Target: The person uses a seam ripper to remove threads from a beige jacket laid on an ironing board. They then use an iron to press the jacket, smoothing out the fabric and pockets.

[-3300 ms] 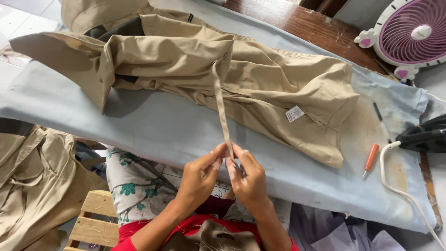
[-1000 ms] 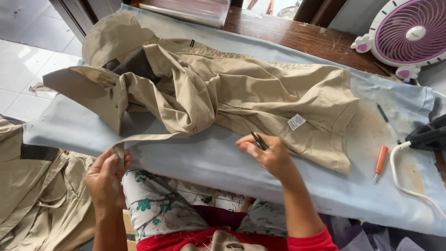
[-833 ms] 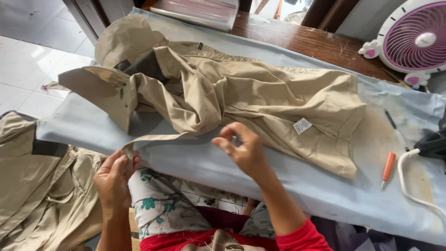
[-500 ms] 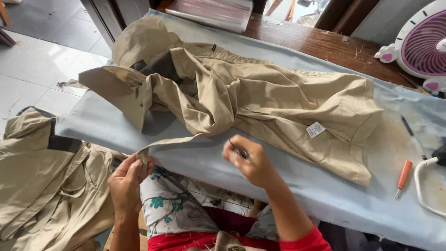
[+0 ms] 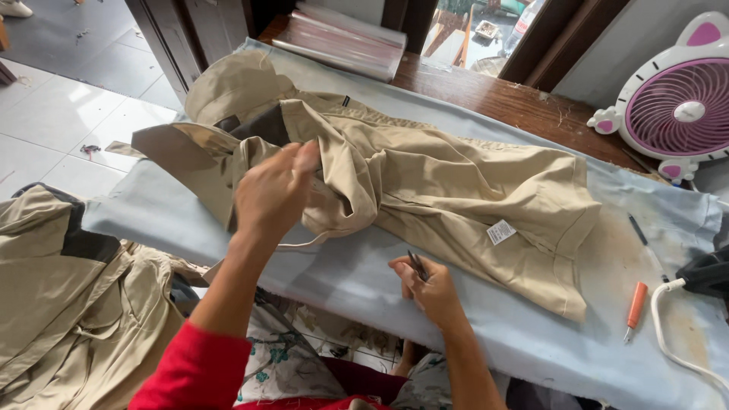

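Observation:
A beige hooded jacket (image 5: 425,182) lies crumpled across a padded board covered in light blue cloth (image 5: 357,281). My left hand (image 5: 273,190) is raised over the jacket's left part, fingers bent, touching or just above the fabric; whether it grips cloth is unclear. A thin beige strap (image 5: 304,243) trails from the jacket below it. My right hand (image 5: 425,285) rests on the blue cover near the front edge, closed on small dark thread snips (image 5: 418,266). A white tag (image 5: 501,231) shows on the jacket's right side.
An orange-handled seam ripper (image 5: 634,307) and a dark pen (image 5: 638,228) lie on the cover at right, by a white cord (image 5: 668,334). A pink and white fan (image 5: 676,110) stands at back right. More beige garments (image 5: 68,296) are heaped at lower left.
My left hand has let go of the strap end at the board's front edge and risen onto the jacket. My right hand stays low with the snips. The view has shifted left.

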